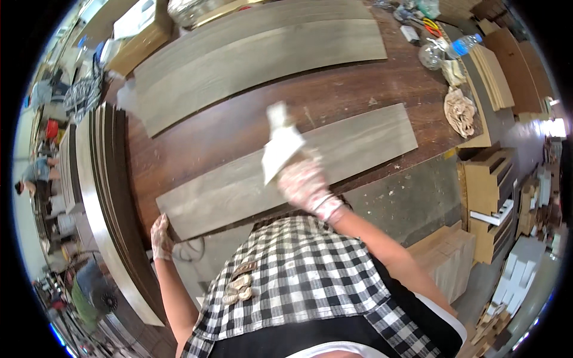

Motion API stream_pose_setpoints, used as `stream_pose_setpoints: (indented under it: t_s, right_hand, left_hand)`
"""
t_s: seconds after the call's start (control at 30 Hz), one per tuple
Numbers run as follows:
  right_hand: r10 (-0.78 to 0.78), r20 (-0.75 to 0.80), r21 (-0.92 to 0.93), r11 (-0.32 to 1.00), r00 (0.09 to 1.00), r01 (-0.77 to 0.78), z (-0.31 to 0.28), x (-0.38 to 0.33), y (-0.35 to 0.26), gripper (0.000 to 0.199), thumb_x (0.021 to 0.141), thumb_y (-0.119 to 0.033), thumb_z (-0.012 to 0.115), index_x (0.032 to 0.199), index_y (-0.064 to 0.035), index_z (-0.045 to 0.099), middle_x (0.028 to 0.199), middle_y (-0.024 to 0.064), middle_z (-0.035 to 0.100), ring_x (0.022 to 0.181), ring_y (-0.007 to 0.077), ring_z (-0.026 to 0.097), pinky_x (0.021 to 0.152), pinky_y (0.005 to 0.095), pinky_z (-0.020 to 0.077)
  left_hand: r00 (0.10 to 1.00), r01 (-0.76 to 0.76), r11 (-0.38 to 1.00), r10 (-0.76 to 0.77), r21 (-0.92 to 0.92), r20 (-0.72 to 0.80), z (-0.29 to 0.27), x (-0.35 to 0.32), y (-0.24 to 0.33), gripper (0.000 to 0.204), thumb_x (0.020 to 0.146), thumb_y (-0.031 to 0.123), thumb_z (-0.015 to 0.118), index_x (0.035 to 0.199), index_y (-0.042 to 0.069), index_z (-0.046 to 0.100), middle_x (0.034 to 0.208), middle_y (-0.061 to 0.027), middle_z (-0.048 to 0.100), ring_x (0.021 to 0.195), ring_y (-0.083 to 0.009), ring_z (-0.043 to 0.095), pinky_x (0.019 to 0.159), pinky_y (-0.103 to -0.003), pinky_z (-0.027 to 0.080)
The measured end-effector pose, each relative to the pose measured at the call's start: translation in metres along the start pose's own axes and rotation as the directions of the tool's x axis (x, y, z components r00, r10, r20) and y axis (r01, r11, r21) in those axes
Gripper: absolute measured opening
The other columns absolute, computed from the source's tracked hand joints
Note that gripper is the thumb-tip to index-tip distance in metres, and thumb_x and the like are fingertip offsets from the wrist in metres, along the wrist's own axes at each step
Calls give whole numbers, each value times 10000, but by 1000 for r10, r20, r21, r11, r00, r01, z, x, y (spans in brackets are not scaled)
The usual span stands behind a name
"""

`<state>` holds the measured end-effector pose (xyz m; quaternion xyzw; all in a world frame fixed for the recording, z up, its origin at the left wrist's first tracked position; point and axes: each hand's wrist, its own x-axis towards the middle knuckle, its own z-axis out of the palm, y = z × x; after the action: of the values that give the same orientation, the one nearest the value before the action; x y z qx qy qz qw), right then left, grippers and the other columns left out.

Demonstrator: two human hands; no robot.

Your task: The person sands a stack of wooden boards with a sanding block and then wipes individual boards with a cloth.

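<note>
A long grey wooden plank [358, 146] lies across a dark brown workbench [239, 122]. My right hand [305, 184], in a patterned glove, holds a white cloth [280, 146] pressed on the middle of the plank. My left hand [160, 235], also gloved, grips the plank's near left corner at the bench edge. Two more grey planks [256, 56] lie side by side farther back on the bench.
A plastic bottle [462, 45], a clear bag and crumpled rags [459, 110] sit at the bench's right end. Stacked boards [101, 179] stand to the left, wooden boxes [489, 185] and panels to the right. People work at the far left.
</note>
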<state>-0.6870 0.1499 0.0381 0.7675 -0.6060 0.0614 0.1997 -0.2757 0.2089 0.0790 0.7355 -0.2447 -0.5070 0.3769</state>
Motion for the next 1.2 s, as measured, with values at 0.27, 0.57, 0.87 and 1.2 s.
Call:
stream_pose_setpoints:
  t_s: [0.27,0.57,0.87,1.2]
  right_hand:
    - [152,37,449,880,988,-152,16,4,122,330,845,-215,481,1117,-32,526,1137,157,522,1061,316,474,941,424,342]
    - [-437,-183,321,820,881,474,-43,69,-132,145,746,-217,558,663,-100,541,619,25,511,490,137,477,418,325,436]
    - [-311,-226,610,693,923,383,12,38,-10,381,827,-237,505,1147,-30,508,1147,172,516,1075,311,475,958,434,333]
    - [685,609,736,-299,400,-608,58,-35,330,537,858,-400,463,1281,-96,331,1135,160,452,994,248,444,877,437,334]
  left_hand:
    - [989,-106,991,114,-86,92,7,-9,-2,361,880,242,424,1045,-47,563,952,-78,604,839,-141,558,773,-259,438]
    - [992,121,944,-104,-307,72,19,-10,4,609,910,483,322,1135,-61,478,1104,-138,551,995,-202,541,850,-332,444]
    - [998,57,950,-59,-308,1,3,-2,-20,386,887,341,486,1054,4,573,958,-67,616,841,-140,584,749,-273,476]
    - [889,-359,900,250,-247,-383,46,-12,47,345,863,348,533,935,17,600,835,-33,580,720,-134,523,671,-275,442]
